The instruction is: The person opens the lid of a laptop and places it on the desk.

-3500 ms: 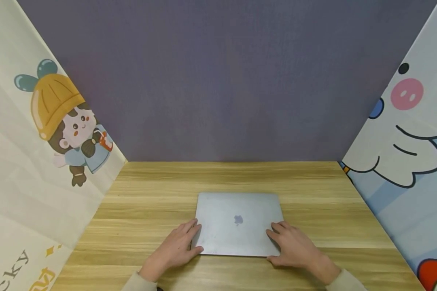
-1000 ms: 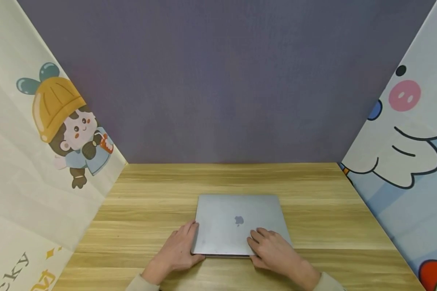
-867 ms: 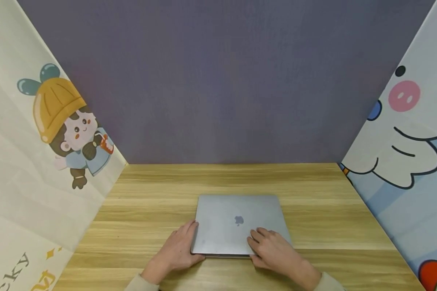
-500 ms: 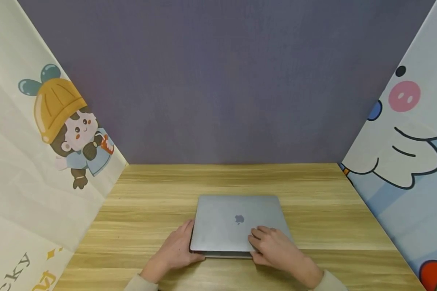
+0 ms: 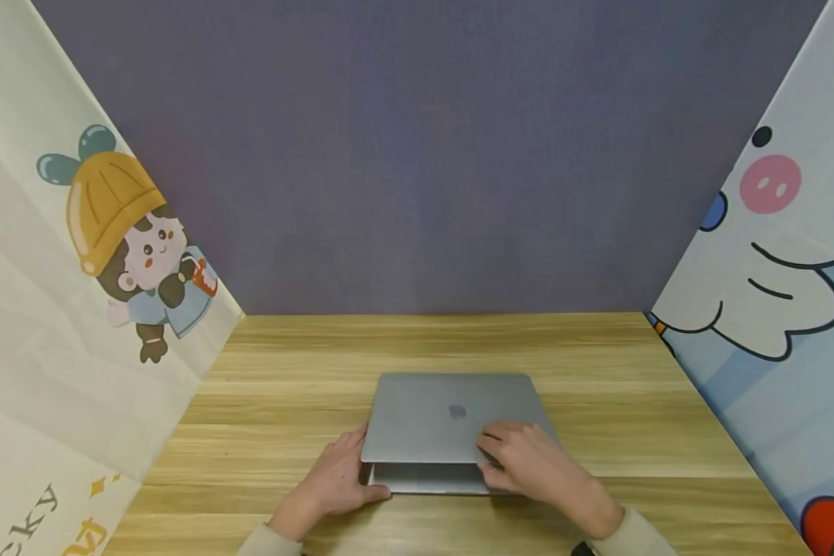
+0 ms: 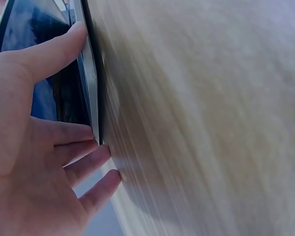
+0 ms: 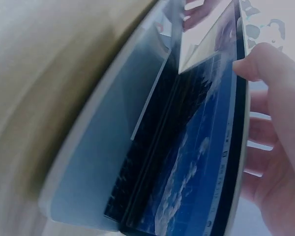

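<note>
At the left of the laptop (image 5: 445, 444), the left hand (image 5: 337, 477) touched it, fingers spread; the right hand (image 5: 531, 463) pinched its raised lid (image 5: 424, 421).

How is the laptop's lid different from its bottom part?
The lid tilts up, while the bottom part lies flat on the table. The lid has a lit screen inside; the bottom part has a dark keyboard. The right hand pinches the lid; the left hand touches the bottom part. Both belong to one laptop.
</note>
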A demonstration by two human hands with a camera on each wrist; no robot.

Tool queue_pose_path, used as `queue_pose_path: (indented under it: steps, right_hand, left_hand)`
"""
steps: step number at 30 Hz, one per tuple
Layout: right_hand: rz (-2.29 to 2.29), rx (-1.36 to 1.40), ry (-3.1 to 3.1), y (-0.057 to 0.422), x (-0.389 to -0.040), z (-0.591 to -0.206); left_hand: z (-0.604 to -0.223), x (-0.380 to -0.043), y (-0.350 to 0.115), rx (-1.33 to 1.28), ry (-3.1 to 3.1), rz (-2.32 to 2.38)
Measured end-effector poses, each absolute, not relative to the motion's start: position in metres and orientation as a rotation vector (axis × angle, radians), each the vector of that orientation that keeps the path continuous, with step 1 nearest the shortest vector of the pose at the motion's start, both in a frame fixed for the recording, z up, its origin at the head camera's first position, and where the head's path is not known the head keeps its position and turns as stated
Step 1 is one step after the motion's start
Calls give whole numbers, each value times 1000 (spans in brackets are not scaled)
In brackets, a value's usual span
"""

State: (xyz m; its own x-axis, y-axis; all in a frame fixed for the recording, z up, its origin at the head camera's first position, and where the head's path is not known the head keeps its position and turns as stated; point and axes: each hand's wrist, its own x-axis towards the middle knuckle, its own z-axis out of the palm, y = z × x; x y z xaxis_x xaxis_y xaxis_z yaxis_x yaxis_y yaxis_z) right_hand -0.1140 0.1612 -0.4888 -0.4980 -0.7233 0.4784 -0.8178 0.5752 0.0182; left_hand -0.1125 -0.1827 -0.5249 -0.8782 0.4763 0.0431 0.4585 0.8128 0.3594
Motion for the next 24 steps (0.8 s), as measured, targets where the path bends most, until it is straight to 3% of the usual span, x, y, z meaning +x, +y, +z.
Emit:
queue_pose_path:
  steps: [24]
  right_hand:
    - [366, 992, -2151, 159, -133, -470]
  left_hand:
    - [-524, -117, -180, 786, 2933, 385]
